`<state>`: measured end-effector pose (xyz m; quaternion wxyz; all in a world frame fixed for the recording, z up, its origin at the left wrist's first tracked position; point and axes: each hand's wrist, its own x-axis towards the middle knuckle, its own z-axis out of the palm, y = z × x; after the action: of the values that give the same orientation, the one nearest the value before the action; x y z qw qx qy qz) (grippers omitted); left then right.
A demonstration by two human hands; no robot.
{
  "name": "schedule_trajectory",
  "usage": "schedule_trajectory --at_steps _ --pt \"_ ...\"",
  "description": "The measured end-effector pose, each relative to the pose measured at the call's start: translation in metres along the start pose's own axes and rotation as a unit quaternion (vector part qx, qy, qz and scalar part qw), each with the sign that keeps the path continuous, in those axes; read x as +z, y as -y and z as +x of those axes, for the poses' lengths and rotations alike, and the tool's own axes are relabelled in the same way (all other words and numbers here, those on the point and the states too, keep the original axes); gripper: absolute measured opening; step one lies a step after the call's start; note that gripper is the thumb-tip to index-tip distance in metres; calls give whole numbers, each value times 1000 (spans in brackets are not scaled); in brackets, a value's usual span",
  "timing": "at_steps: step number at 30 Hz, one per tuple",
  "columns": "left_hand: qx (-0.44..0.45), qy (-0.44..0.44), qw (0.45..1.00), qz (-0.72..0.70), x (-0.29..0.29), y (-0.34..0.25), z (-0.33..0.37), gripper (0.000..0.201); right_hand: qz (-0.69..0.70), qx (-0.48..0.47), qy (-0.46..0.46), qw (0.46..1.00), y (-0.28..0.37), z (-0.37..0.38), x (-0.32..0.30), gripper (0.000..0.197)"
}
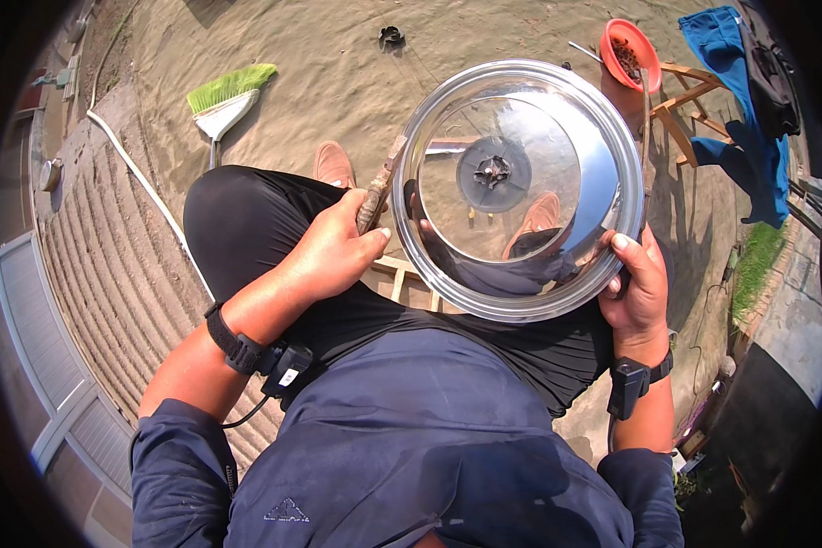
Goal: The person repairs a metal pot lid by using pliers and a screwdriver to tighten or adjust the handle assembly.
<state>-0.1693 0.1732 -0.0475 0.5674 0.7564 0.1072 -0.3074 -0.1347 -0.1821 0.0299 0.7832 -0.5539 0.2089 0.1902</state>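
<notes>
Above tan ground [329, 82], forearms [199, 358] forward, left hand [342, 242] clasps a worn handle [374, 196], right hand [637, 285] a round lid [521, 194].

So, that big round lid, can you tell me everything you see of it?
The lid is round and see-through, looking like glass, with a broad, shiny, silvery rim. A dark round disc sits near its middle, bearing a jagged, metal-looking piece. Bright reflections cross its right side; a shoe shows within its outline. It's held over the lap, its face toward the camera. The right hand grips its lower right edge; whether the left hand's worn tool touches it is unclear.
</notes>
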Motion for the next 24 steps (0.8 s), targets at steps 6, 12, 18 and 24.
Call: schedule_trajectory --at_steps 6,12,18,24 --pt "-35 1 992 -124 -1 -13 3 28 28 12 6 1000 -1 -1 1 28" --pt "6 12 984 -180 0 -25 -1 29 35 18 7 999 -3 -1 5 26" --pt "-14 21 988 -153 -2 -35 -4 33 35 20 16 999 -4 0 3 24" --pt "-9 25 985 -171 -2 -33 -4 36 36 18 17 999 -4 -1 3 22"
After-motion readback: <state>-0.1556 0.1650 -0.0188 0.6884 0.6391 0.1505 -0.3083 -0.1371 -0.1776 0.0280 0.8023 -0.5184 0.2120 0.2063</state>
